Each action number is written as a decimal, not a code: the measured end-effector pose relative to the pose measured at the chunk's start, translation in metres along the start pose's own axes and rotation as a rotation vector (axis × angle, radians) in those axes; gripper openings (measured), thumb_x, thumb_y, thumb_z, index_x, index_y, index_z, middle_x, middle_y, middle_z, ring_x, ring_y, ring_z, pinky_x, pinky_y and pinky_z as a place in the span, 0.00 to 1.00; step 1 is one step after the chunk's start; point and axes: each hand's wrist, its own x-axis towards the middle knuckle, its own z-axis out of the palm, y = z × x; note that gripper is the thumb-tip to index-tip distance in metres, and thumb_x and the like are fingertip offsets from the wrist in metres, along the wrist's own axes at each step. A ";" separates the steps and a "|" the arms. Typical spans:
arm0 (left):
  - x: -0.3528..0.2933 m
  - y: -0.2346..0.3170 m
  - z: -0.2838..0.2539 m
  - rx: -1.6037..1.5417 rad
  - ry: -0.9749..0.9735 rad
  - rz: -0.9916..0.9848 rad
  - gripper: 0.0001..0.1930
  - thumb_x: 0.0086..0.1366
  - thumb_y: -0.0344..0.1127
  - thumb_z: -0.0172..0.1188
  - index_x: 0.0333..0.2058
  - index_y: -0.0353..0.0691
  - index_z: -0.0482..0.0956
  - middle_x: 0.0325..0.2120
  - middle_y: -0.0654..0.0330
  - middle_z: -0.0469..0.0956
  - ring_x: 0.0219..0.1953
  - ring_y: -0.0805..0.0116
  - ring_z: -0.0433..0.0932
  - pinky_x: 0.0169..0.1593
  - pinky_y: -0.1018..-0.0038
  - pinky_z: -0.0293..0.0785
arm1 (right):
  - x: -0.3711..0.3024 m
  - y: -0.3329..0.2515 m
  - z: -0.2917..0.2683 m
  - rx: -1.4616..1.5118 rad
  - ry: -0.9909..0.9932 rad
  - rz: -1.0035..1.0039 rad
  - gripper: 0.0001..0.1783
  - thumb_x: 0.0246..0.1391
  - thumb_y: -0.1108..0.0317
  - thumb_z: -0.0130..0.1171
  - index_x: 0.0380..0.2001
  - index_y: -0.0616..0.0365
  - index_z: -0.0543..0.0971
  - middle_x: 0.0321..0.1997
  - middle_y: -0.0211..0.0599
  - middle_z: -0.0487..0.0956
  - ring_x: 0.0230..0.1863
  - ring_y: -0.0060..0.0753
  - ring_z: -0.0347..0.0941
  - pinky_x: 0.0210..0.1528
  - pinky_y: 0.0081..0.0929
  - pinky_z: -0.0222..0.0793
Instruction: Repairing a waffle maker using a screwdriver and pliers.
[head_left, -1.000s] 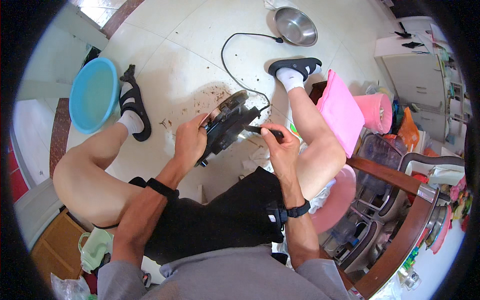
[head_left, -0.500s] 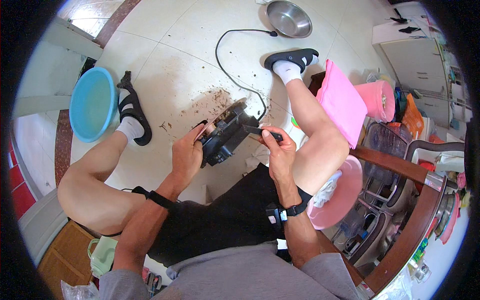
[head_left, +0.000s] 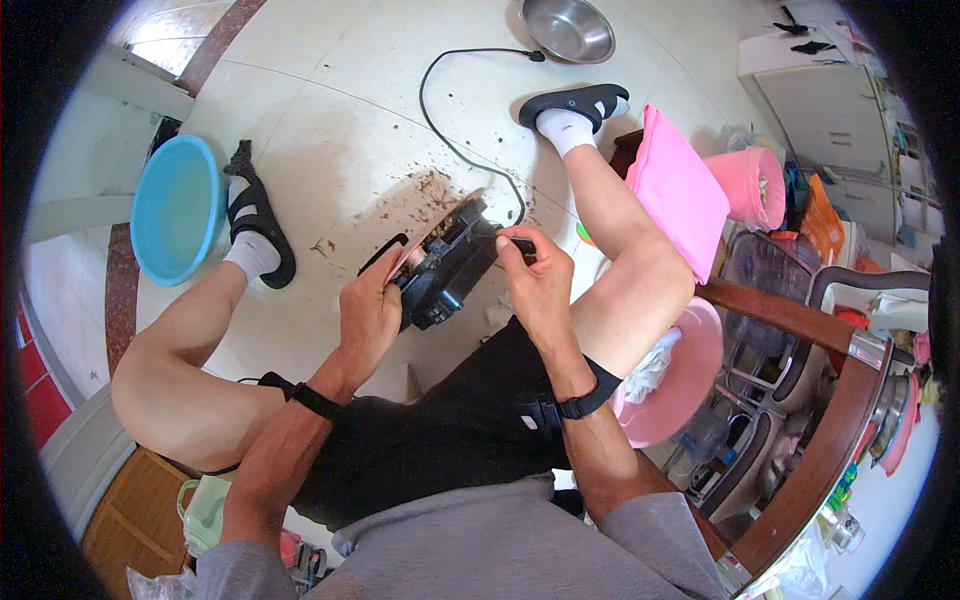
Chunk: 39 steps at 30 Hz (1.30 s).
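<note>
A black appliance (head_left: 448, 285) is slanting over the floor (head_left: 330, 150) between the legs (head_left: 625, 235); the left hand (head_left: 368, 312) is clamping its left side, the right hand (head_left: 538, 285) is pinching a dark tool (head_left: 523, 245) near its right; brown debris (head_left: 430, 187) is lying farther off.

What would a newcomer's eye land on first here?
Probably the black appliance near the centre, held in the left hand, with the right hand close beside it. Dark crumbs litter the pale floor beyond it. Bright colour also draws the eye: a blue basin at the left, a pink pad beside the right leg.
</note>
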 end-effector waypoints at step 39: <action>0.004 0.003 0.003 -0.014 -0.016 -0.036 0.23 0.59 0.19 0.50 0.54 0.34 0.78 0.43 0.40 0.82 0.44 0.42 0.83 0.48 0.59 0.78 | -0.005 -0.036 0.016 -0.274 -0.455 -0.211 0.07 0.55 0.68 0.61 0.33 0.59 0.84 0.30 0.47 0.81 0.38 0.51 0.76 0.44 0.45 0.72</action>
